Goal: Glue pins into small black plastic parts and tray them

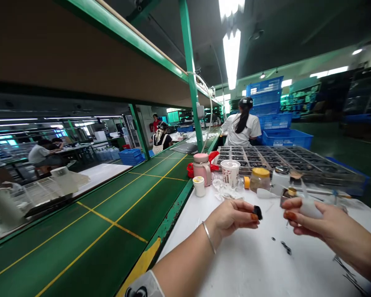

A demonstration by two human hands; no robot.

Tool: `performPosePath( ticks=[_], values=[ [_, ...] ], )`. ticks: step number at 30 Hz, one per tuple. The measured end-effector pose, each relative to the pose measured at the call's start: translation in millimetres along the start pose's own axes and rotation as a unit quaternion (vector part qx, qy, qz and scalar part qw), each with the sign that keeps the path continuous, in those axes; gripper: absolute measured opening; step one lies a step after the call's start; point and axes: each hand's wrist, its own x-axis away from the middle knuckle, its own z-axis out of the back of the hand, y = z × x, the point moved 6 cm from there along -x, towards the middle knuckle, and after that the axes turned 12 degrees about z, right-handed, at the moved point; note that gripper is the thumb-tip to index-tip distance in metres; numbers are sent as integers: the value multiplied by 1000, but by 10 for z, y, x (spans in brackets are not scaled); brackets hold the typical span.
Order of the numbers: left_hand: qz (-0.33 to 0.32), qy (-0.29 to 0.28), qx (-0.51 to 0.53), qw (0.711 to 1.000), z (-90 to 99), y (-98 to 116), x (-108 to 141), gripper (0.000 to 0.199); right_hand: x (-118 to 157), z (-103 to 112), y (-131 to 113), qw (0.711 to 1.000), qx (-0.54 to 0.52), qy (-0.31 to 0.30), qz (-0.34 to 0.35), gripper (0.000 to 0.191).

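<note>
My left hand point(235, 216), with a metal bangle at its wrist, pinches a small black part point(257, 212) between thumb and fingertips above the white tabletop. To its right, my right hand point(315, 218) is closed around a translucent white squeeze bottle point(311, 208), partly hidden by the fingers. The two hands are apart. Beneath them, a few small black pieces point(286, 247) lie on the table, and thin dark strips point(348, 272) lie near my right forearm. Behind my right hand stands a small brown bottle with a gold cap point(289, 195).
A green conveyor belt point(89, 235) runs along the left. Past my hands stand a pink flask point(202, 169), a paper cup point(230, 172), a yellow-lidded jar point(260, 180) and a compartment tray point(284, 163) of dark parts. A co-worker point(241, 123) sits beyond, near blue crates point(286, 138).
</note>
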Motion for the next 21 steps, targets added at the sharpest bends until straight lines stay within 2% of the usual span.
performPosePath(
  ticks=[3,6,12,18,21],
  values=[
    [18,-46,-8,999,-103,-91,-21,48,83,-260,20,993,-103,-20,-48,46],
    [46,-55,-25,997,-132,-196,-61,51,168,-373,84,996,-62,-50,-35,45],
    [72,-45,-49,995,-135,-210,-41,53,281,-334,77,987,125,-79,68,49],
    [69,-36,-17,997,-118,-121,8,49,317,-372,89,981,115,-112,105,45],
    [72,-32,-1,997,-104,-123,2,49,330,-365,87,976,135,-107,133,42]
  ],
)
